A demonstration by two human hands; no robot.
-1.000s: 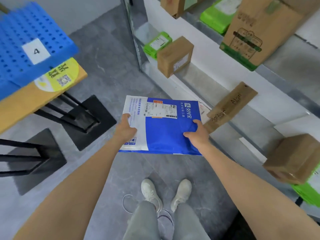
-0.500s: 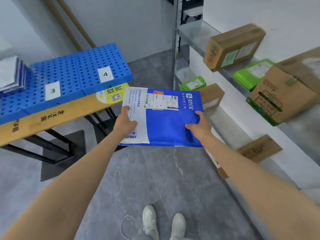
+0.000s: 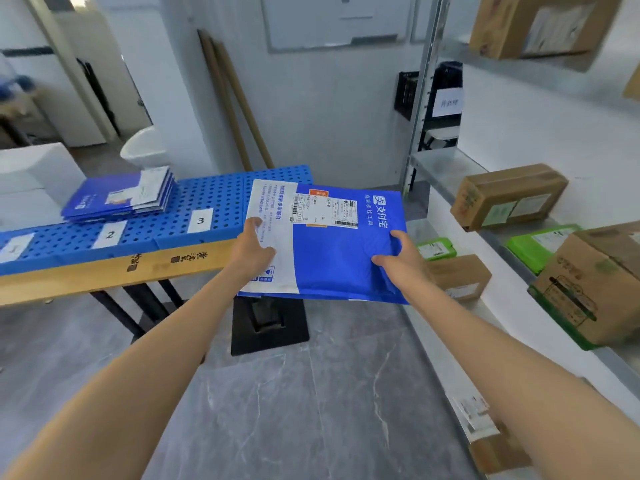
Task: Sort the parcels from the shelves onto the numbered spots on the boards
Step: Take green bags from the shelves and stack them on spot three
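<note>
Pinching a flat, glossy blue-and-white padded mailer (image 3: 339,258) by its short edges, the left grip (image 3: 251,254) and right grip (image 3: 403,263) hold it aloft at 12 o'clock, beside perforated blue boards (image 3: 216,197) at 10 o'clock.

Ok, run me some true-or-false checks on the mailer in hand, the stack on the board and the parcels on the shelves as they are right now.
1. The left hand and the right hand both grip the blue mailer. True.
2. The stack of blue mailers lies behind label 3. False: it lies behind label 2.
3. The held mailer's printed side faces down. False: its shipping label faces up.
4. A green parcel lies beside a cardboard box. True.
</note>
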